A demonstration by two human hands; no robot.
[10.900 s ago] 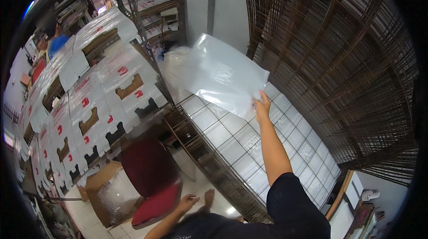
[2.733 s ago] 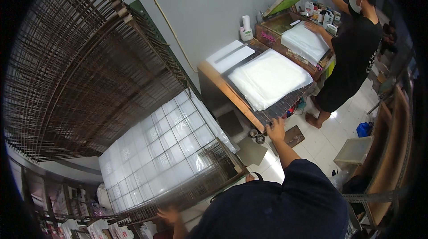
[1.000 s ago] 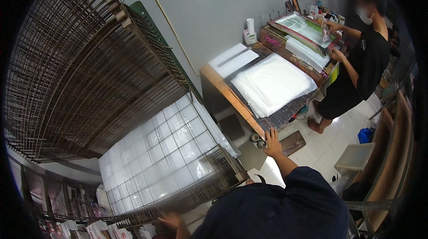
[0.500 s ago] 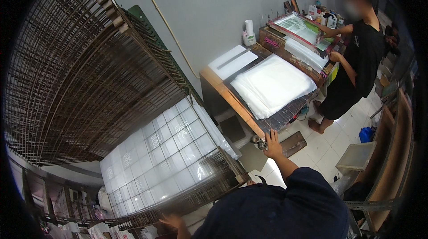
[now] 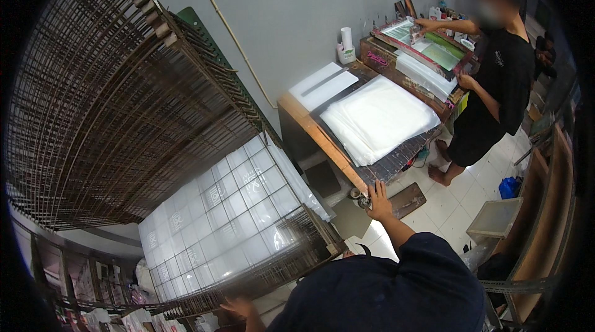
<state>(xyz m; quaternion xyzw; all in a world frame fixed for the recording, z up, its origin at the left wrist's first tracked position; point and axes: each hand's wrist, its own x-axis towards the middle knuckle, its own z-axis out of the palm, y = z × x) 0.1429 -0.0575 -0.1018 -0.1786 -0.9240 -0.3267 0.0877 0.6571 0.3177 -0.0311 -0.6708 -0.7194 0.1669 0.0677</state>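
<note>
My right hand (image 5: 380, 202) rests on the near corner of the worktable (image 5: 338, 155), fingers stretched out. Next to it, small round containers (image 5: 356, 194) sit by the table's corner. My left hand (image 5: 238, 308) is low in the picture beside the near edge of the wire drying rack (image 5: 325, 233), fingers apart and slightly blurred. It holds nothing I can see. On the rack's lower shelf lie translucent plastic sheets (image 5: 238, 208) with white prints, under a wire grid. A stack of white plastic sheets (image 5: 381, 118) covers much of the worktable.
Raised wire shelves (image 5: 124, 96) hang over the rack at left. Across the worktable, a co-worker (image 5: 496, 84) stands at a printing screen (image 5: 434, 47). A translucent bin (image 5: 494, 218) and a blue bag (image 5: 510, 187) are on the floor at right.
The co-worker's far hand has moved across the printing screen toward its far left end, baring more of the green area. My two hands look the same.
</note>
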